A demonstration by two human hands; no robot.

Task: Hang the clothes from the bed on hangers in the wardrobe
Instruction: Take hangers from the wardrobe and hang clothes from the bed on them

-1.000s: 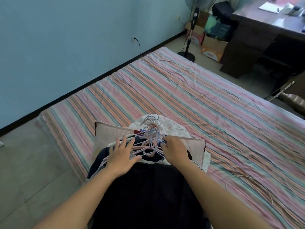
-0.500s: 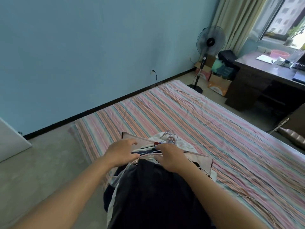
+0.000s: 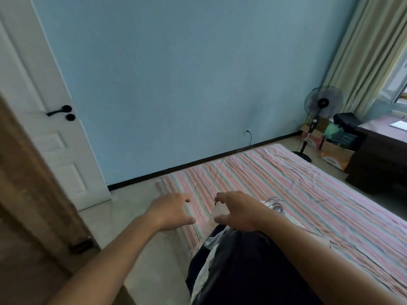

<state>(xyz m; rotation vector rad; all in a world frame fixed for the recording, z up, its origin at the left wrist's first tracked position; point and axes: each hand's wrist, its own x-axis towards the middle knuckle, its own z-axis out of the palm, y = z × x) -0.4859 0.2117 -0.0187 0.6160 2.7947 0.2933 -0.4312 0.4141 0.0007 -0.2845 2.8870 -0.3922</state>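
**Dark clothes heaped at the bed's near edge, both hands raised above them**

Dark garments (image 3: 248, 267) lie in a pile on the near edge of the striped bed (image 3: 308, 194), with paler cloth showing along the pile's left side. A cluster of wire hangers (image 3: 276, 203) peeks out just beyond the right hand (image 3: 239, 213). That hand hovers over the top of the pile with fingers loosely curled; whether they pinch any cloth or a hanger cannot be told. The left hand (image 3: 170, 211) is held beside it over the bed's edge, fingers bent and spread, holding nothing visible.

No garment looks hung yet, so the work seems to be at the gathering stage. A brown panel (image 3: 33, 194) at far left may belong to the wardrobe, though that is uncertain. The next move likely calls for a firm grip on one hanger and one garment, separating them from the tangle.
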